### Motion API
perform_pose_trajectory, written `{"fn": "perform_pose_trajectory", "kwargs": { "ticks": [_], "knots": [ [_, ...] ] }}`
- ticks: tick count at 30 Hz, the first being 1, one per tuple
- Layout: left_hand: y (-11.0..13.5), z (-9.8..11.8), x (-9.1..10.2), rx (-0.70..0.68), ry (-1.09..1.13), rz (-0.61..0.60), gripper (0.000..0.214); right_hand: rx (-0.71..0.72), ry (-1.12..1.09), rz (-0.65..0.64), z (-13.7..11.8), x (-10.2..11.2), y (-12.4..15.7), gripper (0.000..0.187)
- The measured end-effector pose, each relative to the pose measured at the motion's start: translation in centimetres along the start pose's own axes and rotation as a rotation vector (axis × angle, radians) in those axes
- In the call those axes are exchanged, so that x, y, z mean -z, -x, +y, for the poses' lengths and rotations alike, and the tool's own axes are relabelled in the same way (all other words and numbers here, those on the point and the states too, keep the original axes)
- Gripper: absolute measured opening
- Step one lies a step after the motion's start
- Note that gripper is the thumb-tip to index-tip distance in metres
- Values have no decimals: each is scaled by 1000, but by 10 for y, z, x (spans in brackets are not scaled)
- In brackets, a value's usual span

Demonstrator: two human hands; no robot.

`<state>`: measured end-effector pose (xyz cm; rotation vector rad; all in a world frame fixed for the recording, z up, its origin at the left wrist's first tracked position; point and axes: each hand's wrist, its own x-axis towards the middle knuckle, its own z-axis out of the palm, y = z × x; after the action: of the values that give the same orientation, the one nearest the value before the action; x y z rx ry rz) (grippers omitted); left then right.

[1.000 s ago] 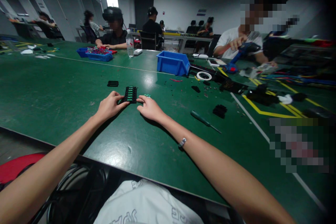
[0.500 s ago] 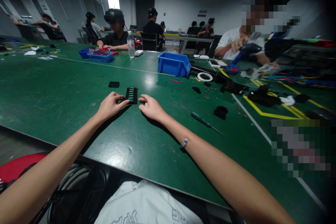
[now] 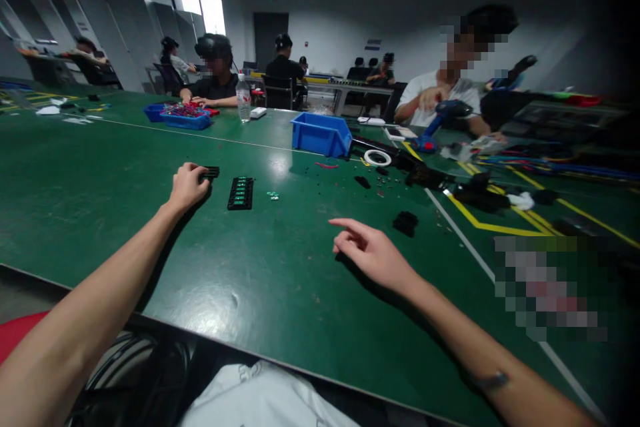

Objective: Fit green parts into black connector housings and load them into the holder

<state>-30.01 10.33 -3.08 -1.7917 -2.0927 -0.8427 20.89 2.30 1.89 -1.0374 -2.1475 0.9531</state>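
Note:
My left hand [image 3: 189,187] is closed, its fingertips pinching a small black slotted part [image 3: 212,172] on the green table [image 3: 100,187]. Just to its right, untouched, lies a black tray with rows of green pieces [image 3: 241,193]. A few loose green bits [image 3: 273,195] lie beside the tray. My right hand [image 3: 373,253] hovers palm down over the table well to the right. Its index finger is stretched out to the left, the other fingers are loosely bent, and I see nothing in it. A black block [image 3: 405,222] lies just beyond it.
A blue bin [image 3: 320,135], a white tape ring [image 3: 377,157] and scattered black parts lie further back. A person opposite on the right holds a blue power tool [image 3: 440,119]. Another seated person works behind blue trays [image 3: 186,119] and a water bottle [image 3: 243,97]. Yellow and white lines mark the table's right side.
Both hands left the black tray. My left hand went left and forward to the small black part and pinched it. My right hand drew back and right. The view swung slightly right.

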Motion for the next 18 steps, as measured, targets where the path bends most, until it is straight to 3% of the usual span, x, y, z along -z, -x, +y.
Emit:
{"fn": "perform_pose_trajectory", "kwargs": {
  "ticks": [3,6,8,12,18],
  "knots": [
    [5,-10,-3,-39,5,38,37,-10,202,193,20,42,21,37],
    [5,-20,0,-1,83,22,36,-78,356,555,47,88,23,30],
    [2,-23,3,44,103,44,38,-182,477,644,69,111,21,27],
    [0,-24,7,89,115,97,43,-319,646,520,98,127,18,24],
    [-2,-28,3,115,201,103,27,-203,637,394,104,115,18,28]
  ]
}}
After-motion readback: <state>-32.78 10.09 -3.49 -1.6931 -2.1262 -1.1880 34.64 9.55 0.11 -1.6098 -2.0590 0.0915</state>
